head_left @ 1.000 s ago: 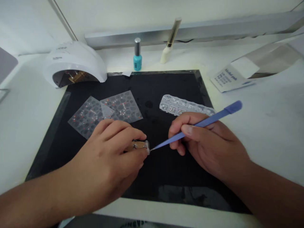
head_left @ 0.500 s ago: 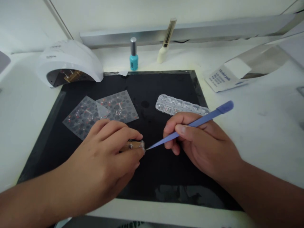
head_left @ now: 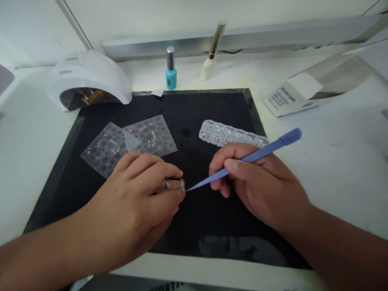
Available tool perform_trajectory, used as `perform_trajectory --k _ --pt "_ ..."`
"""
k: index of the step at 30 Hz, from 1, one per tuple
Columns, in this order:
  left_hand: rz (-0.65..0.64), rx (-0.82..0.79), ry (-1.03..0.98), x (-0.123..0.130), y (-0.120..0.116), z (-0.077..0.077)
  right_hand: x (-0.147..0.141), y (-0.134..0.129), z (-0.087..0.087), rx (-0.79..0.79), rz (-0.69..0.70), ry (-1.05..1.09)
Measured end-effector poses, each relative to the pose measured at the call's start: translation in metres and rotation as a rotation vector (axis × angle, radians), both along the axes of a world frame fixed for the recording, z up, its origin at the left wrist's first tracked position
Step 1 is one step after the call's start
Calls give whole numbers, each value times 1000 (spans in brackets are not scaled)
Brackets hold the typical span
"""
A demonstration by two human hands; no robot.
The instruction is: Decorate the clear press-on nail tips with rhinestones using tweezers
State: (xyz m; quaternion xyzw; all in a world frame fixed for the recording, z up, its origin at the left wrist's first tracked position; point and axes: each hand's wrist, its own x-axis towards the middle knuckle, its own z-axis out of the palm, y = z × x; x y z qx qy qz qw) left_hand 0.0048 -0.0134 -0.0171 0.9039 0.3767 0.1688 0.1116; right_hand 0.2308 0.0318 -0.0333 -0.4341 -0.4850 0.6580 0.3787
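My left hand is closed around a small wooden stick-like piece with a clear, shiny tip at its right end; most of it is hidden by the fingers. Between the thumb and fingers of my right hand is a pair of blue-purple tweezers, slanting down to the left. Its fine point meets or nearly meets the clear tip. Just behind my left hand lie two overlapping sticker sheets with grey and red marks. A clear compartment case of small gems sits behind my right hand and is partly covered by it.
A black mat lies under both hands. At its back left stands a white nail lamp with something wooden inside. Behind the mat are a turquoise polish bottle and a cream bottle. An alcohol pads box is at right.
Almost nothing differs. Both hands hold the same pose, and the tweezers' point stays by the clear tip; the whole view has shifted very slightly.
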Motion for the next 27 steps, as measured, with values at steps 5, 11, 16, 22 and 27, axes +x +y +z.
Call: perform_trajectory --k 5,11,16,22,27 --pt "6 3 14 0 1 -1 0 0 -2 20 1 -2" --pt "7 3 19 0 3 0 1 1 -3 35 -34 75" --pt "7 -10 12 1 2 1 3 7 -4 101 -69 142" --pt "17 -22 9 7 4 5 6 13 -7 166 -124 269" --pt "12 10 0 12 9 0 5 16 -10 199 -178 333"
